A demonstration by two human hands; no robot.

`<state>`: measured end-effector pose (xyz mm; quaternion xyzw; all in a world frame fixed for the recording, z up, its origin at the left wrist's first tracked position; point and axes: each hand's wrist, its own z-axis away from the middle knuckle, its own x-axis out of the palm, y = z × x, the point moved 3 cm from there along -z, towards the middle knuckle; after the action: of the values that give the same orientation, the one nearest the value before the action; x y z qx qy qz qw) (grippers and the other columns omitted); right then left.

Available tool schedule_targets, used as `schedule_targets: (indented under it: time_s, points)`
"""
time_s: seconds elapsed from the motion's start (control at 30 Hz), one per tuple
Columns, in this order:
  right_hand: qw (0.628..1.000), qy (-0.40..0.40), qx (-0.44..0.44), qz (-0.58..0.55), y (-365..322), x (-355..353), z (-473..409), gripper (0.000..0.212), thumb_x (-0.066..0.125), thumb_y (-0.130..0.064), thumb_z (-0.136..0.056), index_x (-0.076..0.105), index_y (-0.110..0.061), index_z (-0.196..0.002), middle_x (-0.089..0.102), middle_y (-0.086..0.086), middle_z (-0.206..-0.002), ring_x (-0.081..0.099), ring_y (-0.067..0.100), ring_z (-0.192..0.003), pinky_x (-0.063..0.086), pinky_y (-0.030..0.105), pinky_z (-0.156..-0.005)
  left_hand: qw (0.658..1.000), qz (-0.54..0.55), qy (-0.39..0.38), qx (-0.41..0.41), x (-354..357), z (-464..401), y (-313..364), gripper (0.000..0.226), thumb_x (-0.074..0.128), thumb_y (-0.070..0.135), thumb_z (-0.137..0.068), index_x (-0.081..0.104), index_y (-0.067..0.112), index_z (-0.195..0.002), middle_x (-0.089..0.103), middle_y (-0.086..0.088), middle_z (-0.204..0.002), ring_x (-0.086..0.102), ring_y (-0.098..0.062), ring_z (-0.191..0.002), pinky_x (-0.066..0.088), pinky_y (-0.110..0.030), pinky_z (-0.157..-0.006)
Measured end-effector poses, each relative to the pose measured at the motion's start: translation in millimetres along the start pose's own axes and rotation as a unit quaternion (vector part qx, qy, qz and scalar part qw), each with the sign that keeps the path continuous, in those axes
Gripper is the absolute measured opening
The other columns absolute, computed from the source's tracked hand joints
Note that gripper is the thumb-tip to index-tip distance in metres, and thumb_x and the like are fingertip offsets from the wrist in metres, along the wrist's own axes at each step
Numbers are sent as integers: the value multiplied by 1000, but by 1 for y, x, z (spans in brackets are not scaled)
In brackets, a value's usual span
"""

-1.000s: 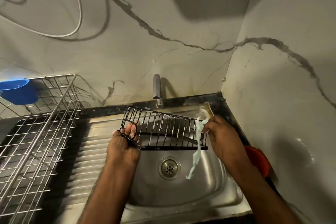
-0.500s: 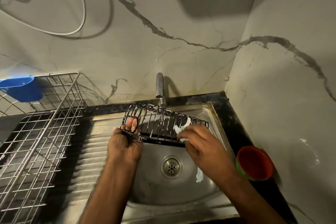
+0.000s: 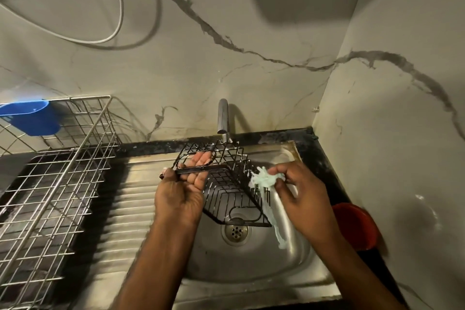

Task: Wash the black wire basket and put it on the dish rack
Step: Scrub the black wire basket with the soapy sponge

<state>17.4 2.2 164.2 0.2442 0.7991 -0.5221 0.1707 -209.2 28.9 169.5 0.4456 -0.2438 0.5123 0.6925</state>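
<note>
The black wire basket hangs over the steel sink, turned so one end points down toward the drain. My left hand grips its upper left rim, fingers curled through the wires. My right hand pinches a pale green scrubbing net against the basket's right side; a strand of the net dangles toward the drain. Soap suds cling to some wires. The silver wire dish rack stands at the left on the counter.
A steel tap rises behind the sink, just over the basket. A blue plastic cup hangs on the rack's far end. A red bowl sits on the dark counter right of the sink. Marble walls close in behind and right.
The basket has turned from lying lengthwise across the sink to pointing one end down. My right hand has shifted from the front of the basket to its right side with the net.
</note>
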Motion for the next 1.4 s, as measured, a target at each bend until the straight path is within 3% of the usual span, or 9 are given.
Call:
schedule_targets:
  time_s: [0.2,0.3,0.47,0.73,0.9,1.03,1.13,1.3,1.4]
  points:
    - [998,37,-25,-35,-39,9,0,24,64,-6,-93,66,-22,-110,60,-23,-110,59,-2,-105,49,13,-86,1000,-20,11,5,8,10,-14,52,15,35,-114,51,8,-88,76,-28,-96,79,-32,-80,59,-41,-90]
    - [998,47,-35,-13,-48,9,-2,21,62,-15,-96,64,-24,-115,55,-33,-109,57,-4,-106,44,8,-87,1000,-25,1,1,13,16,-23,53,16,37,-113,52,8,-87,71,-32,-113,76,-34,-97,61,-42,-83]
    - [986,51,-92,133,-44,15,-2,39,67,2,-84,63,-15,-118,58,-2,-120,54,10,-111,33,3,-95,999,-38,-30,-11,20,26,-38,66,18,43,-112,47,-11,-136,68,-33,-122,72,-36,-109,61,-44,-88]
    - [988,53,-87,119,-29,16,-25,58,53,26,-76,53,-13,-119,45,0,-121,54,16,-106,55,31,-85,976,-186,-115,1,27,36,-47,61,20,45,-111,61,3,-128,71,-21,-125,68,-31,-121,48,-44,-107]
    - [992,68,-71,75,-38,14,-38,54,51,22,-81,54,-18,-117,45,-4,-121,52,10,-109,50,22,-92,908,-380,-172,29,21,35,-27,72,15,59,-105,58,4,-125,75,-19,-118,75,-30,-100,53,-35,-77]
    - [991,44,-105,72,-53,14,-46,53,52,21,-81,57,-18,-117,43,-2,-121,54,17,-112,56,34,-87,835,-475,-79,265,-1,38,-13,62,34,50,-105,65,0,-85,68,-15,-64,57,-20,-51,43,-25,-47]
    - [987,62,-128,73,-60,8,-51,58,52,25,-77,57,-17,-116,44,-1,-120,56,19,-112,57,35,-87,783,-478,-14,399,-20,30,-13,41,52,41,-101,53,7,-78,52,-10,-65,47,-11,-60,41,-28,-57]
    - [974,137,-138,116,-72,-14,-61,50,52,24,-75,63,-10,-110,50,3,-116,51,3,-105,44,4,-89,758,-583,-18,292,-37,-1,-35,25,60,48,-94,61,24,-102,69,7,-94,64,-3,-86,47,-20,-75]
    - [973,146,-140,109,-76,-21,-63,46,50,22,-77,63,-9,-109,51,3,-117,48,-3,-107,42,2,-89,724,-630,-46,277,-33,-10,-43,17,60,42,-99,63,30,-110,70,14,-101,65,2,-96,47,-13,-78]
